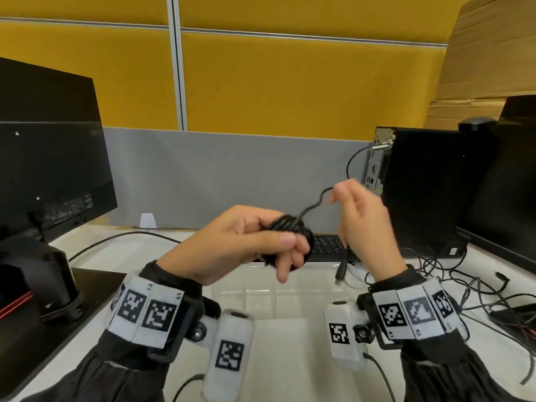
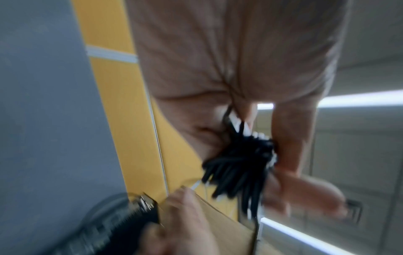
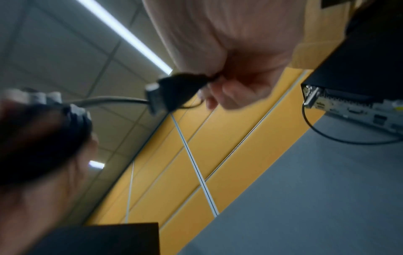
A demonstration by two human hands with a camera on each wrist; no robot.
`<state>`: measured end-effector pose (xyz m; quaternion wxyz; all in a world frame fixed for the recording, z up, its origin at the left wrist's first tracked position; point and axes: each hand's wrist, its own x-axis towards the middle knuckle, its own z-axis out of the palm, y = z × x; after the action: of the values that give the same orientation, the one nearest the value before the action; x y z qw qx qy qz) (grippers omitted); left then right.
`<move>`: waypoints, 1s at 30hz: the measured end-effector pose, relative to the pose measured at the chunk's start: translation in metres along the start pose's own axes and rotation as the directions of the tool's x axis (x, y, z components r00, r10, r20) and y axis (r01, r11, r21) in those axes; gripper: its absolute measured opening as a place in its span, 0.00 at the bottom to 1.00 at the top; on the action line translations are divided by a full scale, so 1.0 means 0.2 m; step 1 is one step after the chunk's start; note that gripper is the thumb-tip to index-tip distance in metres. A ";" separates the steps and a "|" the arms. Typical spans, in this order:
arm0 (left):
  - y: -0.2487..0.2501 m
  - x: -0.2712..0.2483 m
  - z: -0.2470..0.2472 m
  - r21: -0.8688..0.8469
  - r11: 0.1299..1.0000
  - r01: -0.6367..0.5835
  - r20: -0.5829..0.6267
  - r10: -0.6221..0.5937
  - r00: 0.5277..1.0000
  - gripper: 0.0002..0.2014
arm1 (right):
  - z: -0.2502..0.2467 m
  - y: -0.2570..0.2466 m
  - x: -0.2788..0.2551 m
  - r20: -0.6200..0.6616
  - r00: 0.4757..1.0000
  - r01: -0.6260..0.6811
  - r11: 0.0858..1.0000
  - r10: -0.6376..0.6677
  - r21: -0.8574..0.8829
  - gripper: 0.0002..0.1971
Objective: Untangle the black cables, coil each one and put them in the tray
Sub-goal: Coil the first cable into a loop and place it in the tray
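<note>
Holding the coiled black cable [image 1: 290, 232] above the clear tray [image 1: 261, 303], my left hand [image 1: 240, 242] closes its fingers round the bundle, thumb across the turns. The free tail [image 1: 313, 204] runs up and to the right from the coil to my right hand [image 1: 362, 224], which pinches it near the end; the plug [image 1: 340, 275] hangs below that hand. The tail's long axis thus lies between both hands, nearer the right. I judge the last turns remain to be wound. More cables [image 1: 464, 285] lie loose on the worktop [image 1: 121, 250], right of the tray.
</note>
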<state>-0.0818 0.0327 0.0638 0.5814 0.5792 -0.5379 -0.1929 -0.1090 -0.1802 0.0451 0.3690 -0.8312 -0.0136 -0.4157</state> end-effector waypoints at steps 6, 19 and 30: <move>-0.07 0.09 -0.02 -0.050 0.960 -0.276 -0.656 0.176 0.734 0.08 | 0.06 -0.16 -0.11 0.789 0.614 0.119 0.987 0.016 -0.112 0.12; -0.08 0.12 0.05 -0.201 0.968 -0.147 -0.676 -0.028 0.737 0.10 | 0.09 -0.28 -0.17 0.901 0.433 0.221 0.965 0.032 -0.141 0.13; -0.08 0.13 -0.01 -0.526 0.698 -0.487 -0.788 -0.183 0.588 0.15 | 0.12 -0.22 -0.15 0.869 0.484 0.234 0.940 0.107 -0.246 0.16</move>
<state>-0.0641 0.0073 0.0611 0.9447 0.2835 -0.1580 -0.0469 -0.1260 -0.1250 0.0417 0.1491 -0.9743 -0.1599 0.0537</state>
